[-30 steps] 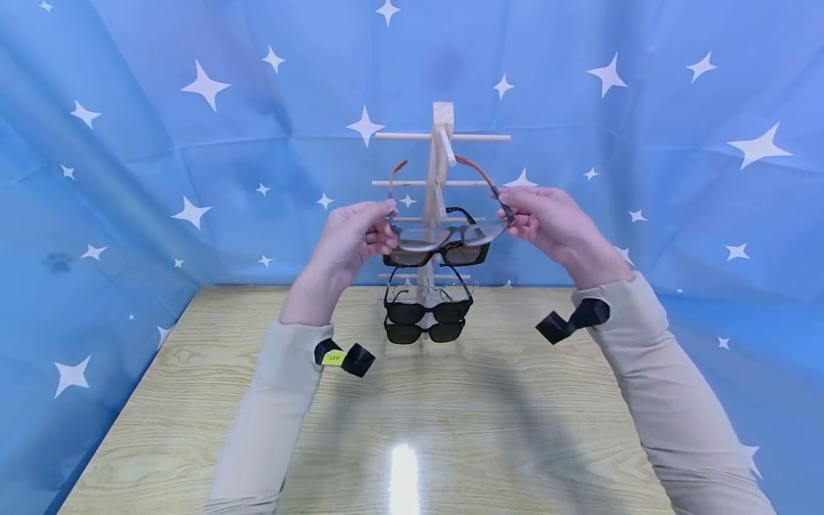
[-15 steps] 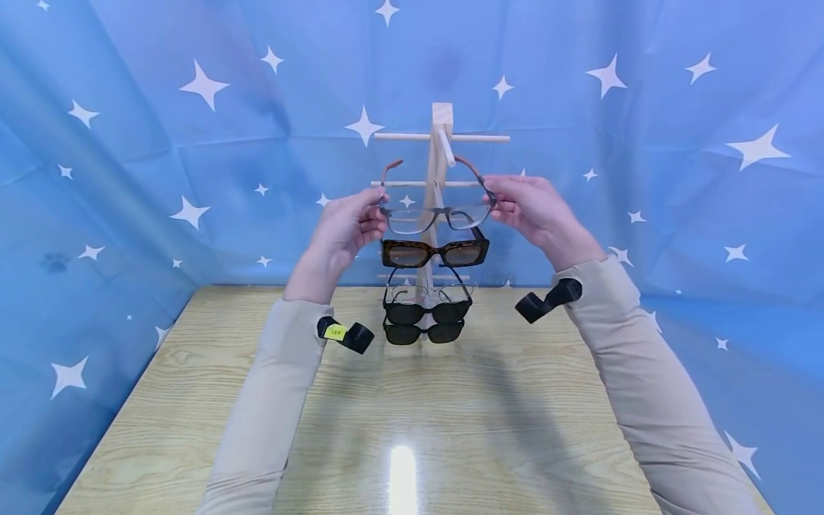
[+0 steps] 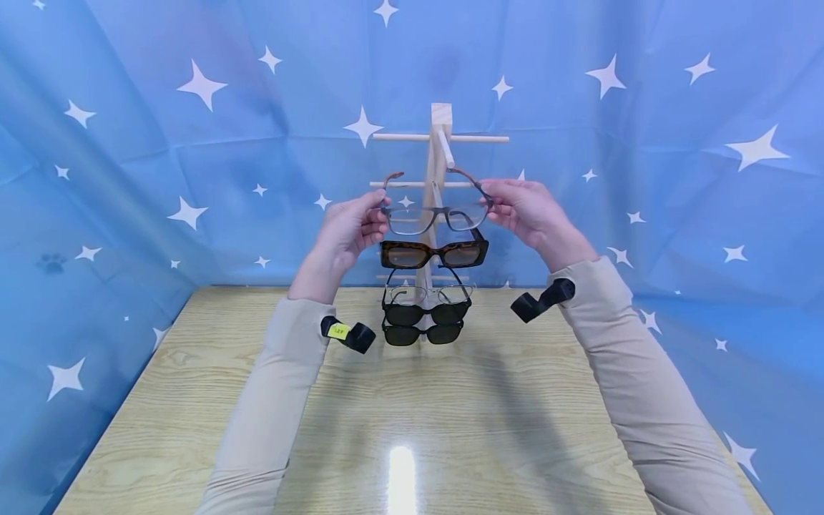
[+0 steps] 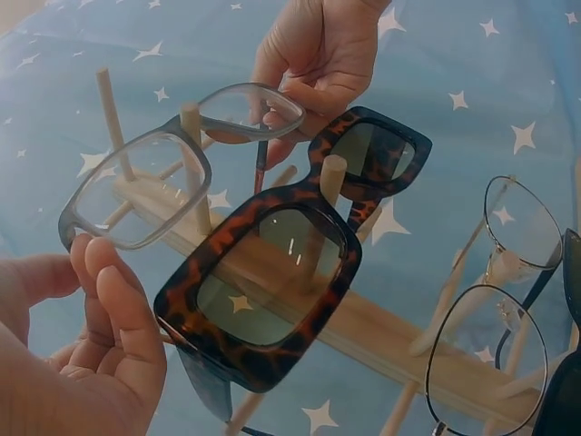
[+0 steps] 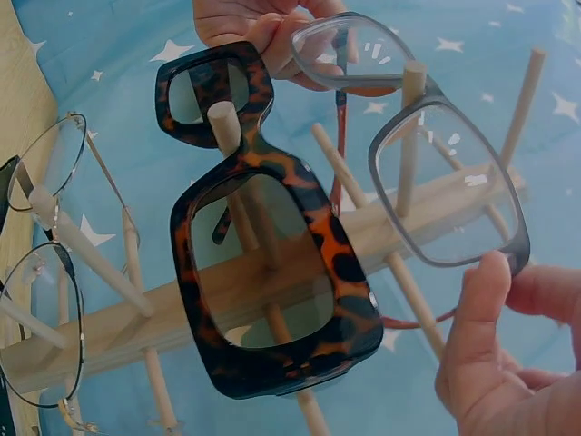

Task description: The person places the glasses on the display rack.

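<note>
A pair of eyeglasses [image 3: 412,223] with a grey frame, clear lenses and reddish-brown temple tips is held level in front of the wooden display stand [image 3: 441,114]. My left hand [image 3: 347,229] pinches its left hinge corner; my right hand [image 3: 531,214] pinches the right one. Both temples are unfolded and point back past the stand's post. In the right wrist view, the bridge of the eyeglasses [image 5: 445,98] overlaps the tip of a peg [image 5: 413,77]. Tortoiseshell sunglasses [image 3: 402,254] sit on the stand right below.
Lower on the stand hang thin wire-rimmed glasses [image 3: 407,293] and two black sunglasses [image 3: 404,315]. Above the held pair, a bare crossbar [image 3: 402,136] and front peg [image 3: 445,149] stick out. The stand is on a wood-grain table [image 3: 257,429] before a blue starry curtain [image 3: 257,107].
Both hands brought the eyeglasses left and up, away from overlapping the tortoiseshell sunglasses. Over the last half second the temple tips have dipped slightly while the front stayed nearly in place.
</note>
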`<control>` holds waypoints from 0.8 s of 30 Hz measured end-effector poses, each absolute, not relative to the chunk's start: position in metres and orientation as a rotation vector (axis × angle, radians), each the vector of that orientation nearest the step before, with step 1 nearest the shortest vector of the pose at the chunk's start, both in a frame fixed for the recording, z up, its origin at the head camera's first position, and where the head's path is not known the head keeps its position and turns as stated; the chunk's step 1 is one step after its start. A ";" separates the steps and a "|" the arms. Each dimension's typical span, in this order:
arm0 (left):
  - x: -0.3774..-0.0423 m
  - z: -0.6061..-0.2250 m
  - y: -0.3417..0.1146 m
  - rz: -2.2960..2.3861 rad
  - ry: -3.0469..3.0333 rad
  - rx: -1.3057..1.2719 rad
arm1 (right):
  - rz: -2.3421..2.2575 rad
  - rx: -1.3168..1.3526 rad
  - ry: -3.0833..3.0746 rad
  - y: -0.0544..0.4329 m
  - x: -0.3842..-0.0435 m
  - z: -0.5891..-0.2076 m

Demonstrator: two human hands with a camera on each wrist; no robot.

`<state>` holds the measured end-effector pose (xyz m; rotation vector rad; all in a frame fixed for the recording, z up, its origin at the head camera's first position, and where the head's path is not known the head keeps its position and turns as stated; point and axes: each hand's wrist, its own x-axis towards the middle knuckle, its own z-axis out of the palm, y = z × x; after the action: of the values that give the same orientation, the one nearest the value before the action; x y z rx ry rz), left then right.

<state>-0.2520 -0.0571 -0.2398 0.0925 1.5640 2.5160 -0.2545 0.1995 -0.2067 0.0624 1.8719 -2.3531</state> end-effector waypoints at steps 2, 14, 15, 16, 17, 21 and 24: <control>-0.252 -0.240 -0.057 2.514 1.565 0.088 | -2.356 0.075 1.857 0.199 -0.255 -0.208; -0.247 -0.244 -0.066 2.443 1.696 0.073 | -2.388 0.034 1.869 0.208 -0.249 -0.217; -0.246 -0.246 -0.068 2.430 1.717 0.077 | -2.394 0.030 1.871 0.210 -0.247 -0.219; -0.245 -0.248 -0.069 2.414 1.743 0.078 | -2.400 0.026 1.870 0.213 -0.244 -0.222; -0.244 -0.250 -0.070 2.396 1.769 0.077 | -2.398 0.018 1.875 0.215 -0.240 -0.224; -0.238 -0.263 -0.075 2.305 1.912 0.073 | -2.381 -0.033 1.873 0.225 -0.225 -0.235; -0.232 -0.276 -0.078 2.224 2.028 0.082 | -2.379 -0.064 1.860 0.231 -0.214 -0.244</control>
<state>-0.2323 -0.0778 -0.2761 0.0821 2.0283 2.2238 -0.2140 0.2313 -0.2443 -0.0637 1.8595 -2.3790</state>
